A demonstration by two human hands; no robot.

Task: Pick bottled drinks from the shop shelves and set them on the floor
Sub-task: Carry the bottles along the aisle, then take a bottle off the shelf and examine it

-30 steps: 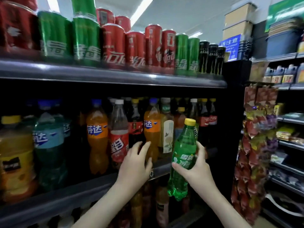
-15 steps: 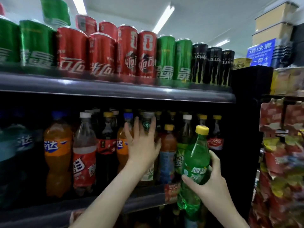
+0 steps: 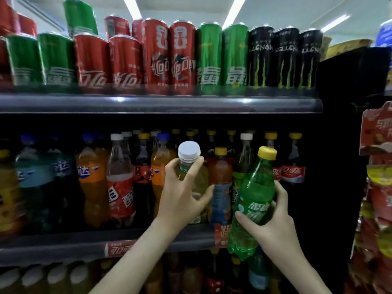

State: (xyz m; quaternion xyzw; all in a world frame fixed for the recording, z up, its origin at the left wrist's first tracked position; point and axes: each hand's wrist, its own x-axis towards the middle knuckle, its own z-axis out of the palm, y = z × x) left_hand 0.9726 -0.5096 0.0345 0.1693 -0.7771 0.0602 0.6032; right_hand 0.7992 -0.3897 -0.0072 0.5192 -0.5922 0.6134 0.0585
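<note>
The left hand (image 3: 181, 200) is wrapped round the shoulder of a clear plastic bottle of pale yellow drink (image 3: 191, 158), capped in ribbed white, near the centre of the view. The thumb lies on its right side and the fingers curl round the left. The bottle is at the front row of the dark middle shelf (image 3: 63, 244). Its base is hidden behind the wrist, so I cannot tell whether it is standing or lifted. A grip this high suits drawing it out from between close neighbours: a rounded orange soda bottle (image 3: 161, 172) at its nine o'clock and a reddish-brown bottle with a yellow cap (image 3: 220, 172) at its three o'clock.

At five o'clock the right hand (image 3: 275, 219) clamps a green translucent plastic bottle (image 3: 254, 187) round its labelled waist. This one is clear of the shelf, its yellow cap leaning towards one o'clock. Held to the side, it leaves the other hand room to pull. Its wall is smooth and its foot lobed — thin plastic that should give a little under a squeeze.

At twelve o'clock, glossy red, green and black cans (image 3: 182, 60) stand in rows on the grey upper shelf (image 3: 148, 105). Crinkled snack packets (image 3: 379, 187) hang at three o'clock. The floor is out of view, and neither bottle has been set down yet.
</note>
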